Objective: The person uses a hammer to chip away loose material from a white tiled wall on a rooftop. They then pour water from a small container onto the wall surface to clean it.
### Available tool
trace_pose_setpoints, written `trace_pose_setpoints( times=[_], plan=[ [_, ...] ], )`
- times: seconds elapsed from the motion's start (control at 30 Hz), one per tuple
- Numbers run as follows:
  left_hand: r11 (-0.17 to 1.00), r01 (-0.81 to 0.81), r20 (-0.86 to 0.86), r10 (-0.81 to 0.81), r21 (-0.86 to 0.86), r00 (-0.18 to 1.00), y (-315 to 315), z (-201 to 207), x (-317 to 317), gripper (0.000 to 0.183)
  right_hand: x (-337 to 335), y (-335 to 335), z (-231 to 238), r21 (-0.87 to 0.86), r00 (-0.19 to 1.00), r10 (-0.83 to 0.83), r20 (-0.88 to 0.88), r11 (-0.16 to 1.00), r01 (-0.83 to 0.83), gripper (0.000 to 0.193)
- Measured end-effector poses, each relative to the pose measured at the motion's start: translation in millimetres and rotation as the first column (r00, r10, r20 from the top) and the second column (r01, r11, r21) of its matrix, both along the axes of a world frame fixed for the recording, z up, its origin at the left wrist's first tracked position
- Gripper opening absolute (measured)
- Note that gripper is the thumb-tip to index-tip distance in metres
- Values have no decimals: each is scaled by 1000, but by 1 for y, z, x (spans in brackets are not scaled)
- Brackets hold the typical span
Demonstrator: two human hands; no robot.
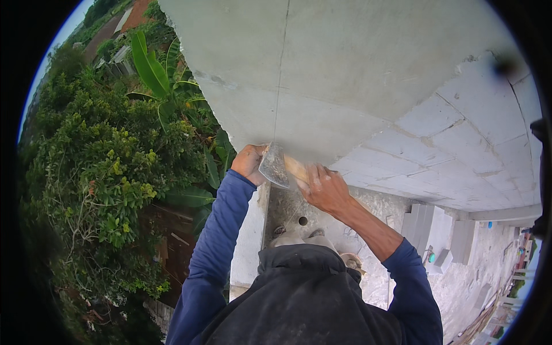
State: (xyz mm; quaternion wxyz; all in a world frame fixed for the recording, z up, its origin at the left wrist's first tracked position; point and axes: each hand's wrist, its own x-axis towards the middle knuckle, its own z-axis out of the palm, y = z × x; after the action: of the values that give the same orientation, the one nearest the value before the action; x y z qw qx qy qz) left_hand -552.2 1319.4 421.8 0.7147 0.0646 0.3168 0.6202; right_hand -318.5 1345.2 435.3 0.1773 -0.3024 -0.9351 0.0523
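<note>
My right hand [328,188] is wrapped round the wooden handle of a hatchet [275,168], whose broad grey metal blade has a curved edge. Close beside that blade, my left hand [249,164] is closed against the lower part of the plastered wall [247,75]. The blade hides its fingertips and whatever they may pinch. A thin dark line [281,69], a string or a crack, runs down the wall to where the hands meet.
Bare blockwork [448,138] continues the wall to the right. Grey blocks [425,230] are stacked on the dusty concrete floor [374,276], which has a round hole [302,221] by my feet. A low ledge [250,247] borders the drop at left, beyond which stand trees [109,190].
</note>
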Motion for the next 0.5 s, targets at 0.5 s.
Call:
trace_pose_setpoints(
  times=[0.5],
  plan=[
    [979, -83, -265, 132, 188, 955, -13, -41, 7, 18, 39, -23, -8, -29, 995, -95, 41, 995, 96, 40]
  ],
)
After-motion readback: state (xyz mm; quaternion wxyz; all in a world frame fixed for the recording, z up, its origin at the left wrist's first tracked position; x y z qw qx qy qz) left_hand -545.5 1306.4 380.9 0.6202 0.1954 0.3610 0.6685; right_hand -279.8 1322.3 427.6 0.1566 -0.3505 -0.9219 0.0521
